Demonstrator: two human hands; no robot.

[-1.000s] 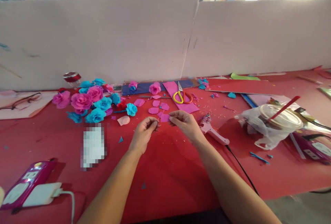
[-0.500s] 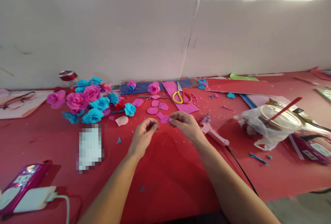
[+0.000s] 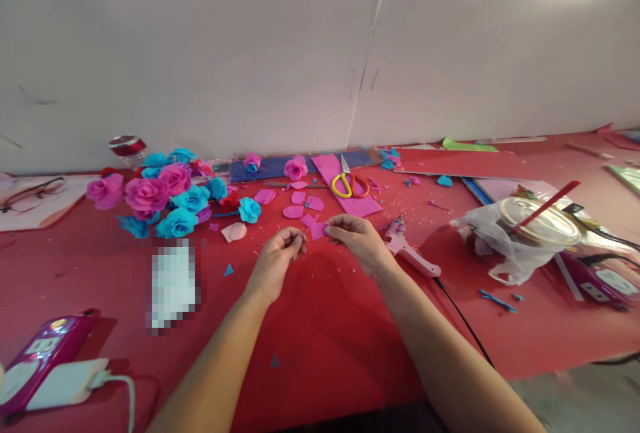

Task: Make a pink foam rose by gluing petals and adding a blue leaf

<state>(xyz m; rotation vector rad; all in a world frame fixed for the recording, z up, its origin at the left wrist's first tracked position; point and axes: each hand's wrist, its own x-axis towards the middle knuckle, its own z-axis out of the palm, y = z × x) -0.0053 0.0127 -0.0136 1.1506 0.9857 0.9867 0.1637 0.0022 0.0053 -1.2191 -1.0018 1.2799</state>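
My right hand [image 3: 356,240] pinches a small pink paper petal [image 3: 318,230] between thumb and fingertips above the red table. A short gap to its left, my left hand [image 3: 279,256] is closed with thumb and fingers pressed together; what it holds, if anything, is too small to make out. Several loose pink petals [image 3: 293,212] lie just beyond the hands. Behind them are a folded strip of pink paper [image 3: 363,206] and scissors [image 3: 351,184] with yellow and orange handles. A pink glue gun [image 3: 413,256] rests beside my right wrist.
Pink and blue paper roses [image 3: 177,222] are heaped at the left. A plastic bag with a lidded bowl [image 3: 540,220] stands at the right. Purple power strips [image 3: 55,346] lie at both sides, one with a white charger [image 3: 67,383]. A white partition [image 3: 190,73] runs behind the table.
The whole view has shifted slightly. Both hands stay nearly in place, and the petal in my right hand has turned a little.
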